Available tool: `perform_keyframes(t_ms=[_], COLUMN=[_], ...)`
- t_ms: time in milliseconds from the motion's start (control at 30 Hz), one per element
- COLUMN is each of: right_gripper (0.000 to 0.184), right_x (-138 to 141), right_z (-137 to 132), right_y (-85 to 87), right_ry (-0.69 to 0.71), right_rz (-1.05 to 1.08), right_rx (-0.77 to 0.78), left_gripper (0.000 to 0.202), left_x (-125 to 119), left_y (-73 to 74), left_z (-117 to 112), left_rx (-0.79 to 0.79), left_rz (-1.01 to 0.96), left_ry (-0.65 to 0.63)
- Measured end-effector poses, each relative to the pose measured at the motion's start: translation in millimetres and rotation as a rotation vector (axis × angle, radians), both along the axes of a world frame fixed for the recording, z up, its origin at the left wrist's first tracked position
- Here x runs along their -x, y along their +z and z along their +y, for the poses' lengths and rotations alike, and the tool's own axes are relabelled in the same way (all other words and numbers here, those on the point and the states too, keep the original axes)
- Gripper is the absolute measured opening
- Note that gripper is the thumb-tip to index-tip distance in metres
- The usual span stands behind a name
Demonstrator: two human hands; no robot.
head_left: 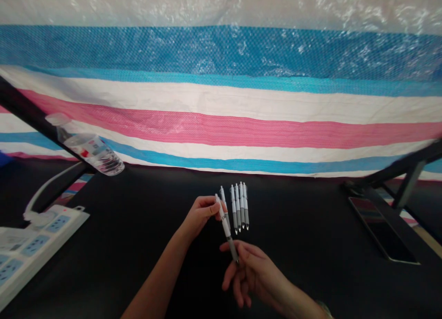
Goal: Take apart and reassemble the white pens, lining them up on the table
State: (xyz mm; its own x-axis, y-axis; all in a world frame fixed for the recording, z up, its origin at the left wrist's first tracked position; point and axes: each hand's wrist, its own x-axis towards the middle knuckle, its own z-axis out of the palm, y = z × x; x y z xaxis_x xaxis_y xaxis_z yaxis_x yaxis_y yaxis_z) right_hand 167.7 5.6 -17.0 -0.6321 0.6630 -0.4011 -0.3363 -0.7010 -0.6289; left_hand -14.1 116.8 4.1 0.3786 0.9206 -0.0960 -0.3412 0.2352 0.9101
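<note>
- pen (226,229): smooth white and grey plastic barrel with a soft sheen; the tip looks like metal
- row of pens (239,206): the same smooth plastic, with light catching on the white barrels
- table (138,227): matt black surface, smooth-looking; its material cannot be told
- tarp (221,125): rough woven plastic with a fine visible weave, slightly shiny
- sheet (221,6): crinkled, glossy translucent plastic film
- bottle (91,148): thin, clear, glossy plastic with ribbing near the base
- power strip (34,259): smooth white plastic with a slight sheen
- phone (381,229): glossy, mirror-like glass face
</note>
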Motion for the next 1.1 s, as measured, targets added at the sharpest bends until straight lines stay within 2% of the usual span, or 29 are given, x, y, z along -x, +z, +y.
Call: perform_keyframes(t_ms=[167,300,500,600,833,933,1100], right_gripper=[0.047,0.055,0.044,0.05,0.047,0.055,0.047], right_x=[-0.2,-1.1,-1.6,-1.5,-1.3,-1.5,-1.4], right_z=[1.3,1.6,0.9,1.8,2.8,3.1,2.4], right_y=[1.5,1.2,-0.4,2.9,4.6,5.0,5.0], right_ry=[0.004,0.013,0.013,0.004,-0.01,-0.003,-0.014], right_rz=[-0.058,-0.001,-0.076,-0.016,-0.069,-0.043,-0.131], right_rx=[-0.036,-0.01,-0.06,-0.016,-0.054,-0.034,-0.088], left_gripper=[0.034,0.033,0.031,0.032,0.031,0.032,0.032], left_x=[0.4,0.3,-0.1,-0.2,-0.1,0.1,-0.7], left_y=[-0.4,-1.1,0.1,1.5,1.2,1.0,0.0], left_z=[0.1,-0.4,-0.6,-0.2,-0.6,-0.6,-0.3], left_rx=[0.003,0.002,0.01,0.002,-0.009,-0.018,-0.024], left_rz=[-0.004,-0.011,-0.007,0.002,0.01,0.012,0.007], left_ry=[0.014,0.048,0.056,0.073,0.07,0.08,0.086])
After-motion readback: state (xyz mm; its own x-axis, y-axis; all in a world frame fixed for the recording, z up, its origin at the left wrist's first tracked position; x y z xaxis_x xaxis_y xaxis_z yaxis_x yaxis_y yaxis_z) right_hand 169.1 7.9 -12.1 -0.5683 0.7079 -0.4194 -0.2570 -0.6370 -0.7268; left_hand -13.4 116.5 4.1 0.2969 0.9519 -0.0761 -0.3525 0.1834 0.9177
